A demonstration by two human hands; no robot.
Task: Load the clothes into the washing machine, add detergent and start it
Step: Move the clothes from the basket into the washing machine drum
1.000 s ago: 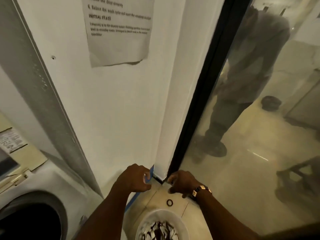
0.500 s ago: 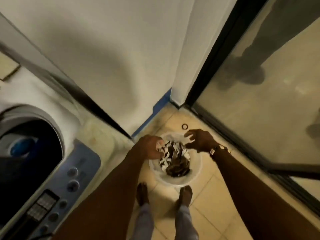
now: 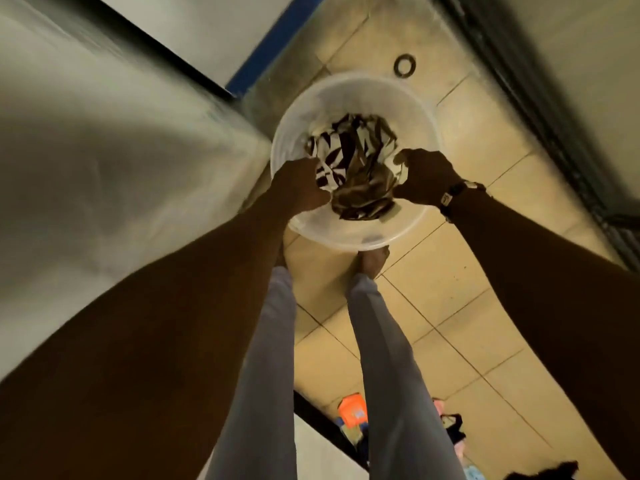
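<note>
Item: clothes [image 3: 353, 168], patterned bundle in clear basin [image 3: 360, 95] on floor, lying betw. my hands. Left hand [image 3: 299, 185] & right hand [image 3: 427, 178]: fingers curled into bundle's opposite edges, equally near.

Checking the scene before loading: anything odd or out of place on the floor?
One loose dark ring lies alone on the tile beyond the white bucket, near the door track. Clutter sits on the floor behind the person's legs, including an orange packet. Both hands, left and right, are on the patterned clothes; nothing spilled.
</note>
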